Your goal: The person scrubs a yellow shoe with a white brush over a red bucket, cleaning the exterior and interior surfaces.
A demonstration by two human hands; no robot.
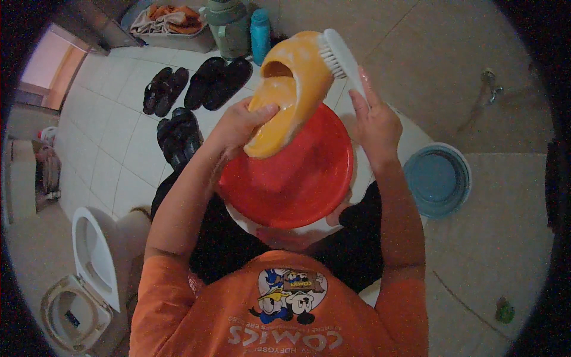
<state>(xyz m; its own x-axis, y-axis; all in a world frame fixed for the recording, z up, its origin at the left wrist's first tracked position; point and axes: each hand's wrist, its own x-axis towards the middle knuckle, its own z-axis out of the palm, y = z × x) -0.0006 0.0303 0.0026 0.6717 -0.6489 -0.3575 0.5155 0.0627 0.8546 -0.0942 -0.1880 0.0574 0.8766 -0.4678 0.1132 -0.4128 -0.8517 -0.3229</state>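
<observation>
A yellow slipper (303,65), wet and with whitish suds on its toe, is tilted above a red basin (315,190). My left hand (241,122) grips it by the heel end, thumb on the footbed. In my right hand (379,122) is a white scrub brush (344,56); its bristles touch the slipper's toe. The brush handle runs down between my fingers and thumb. Below the slipper, the basin sits in front of me between my knees, with its near wall and rim in sight.
Black slippers (220,80) and dark sandals (165,90) lie on the tiles at the far left. Behind them stand a blue bottle (260,38), a green thermos (228,35) and a tub (178,40) of cloths. A blue-grey bucket (437,178) is at right, a toilet (95,256) at left.
</observation>
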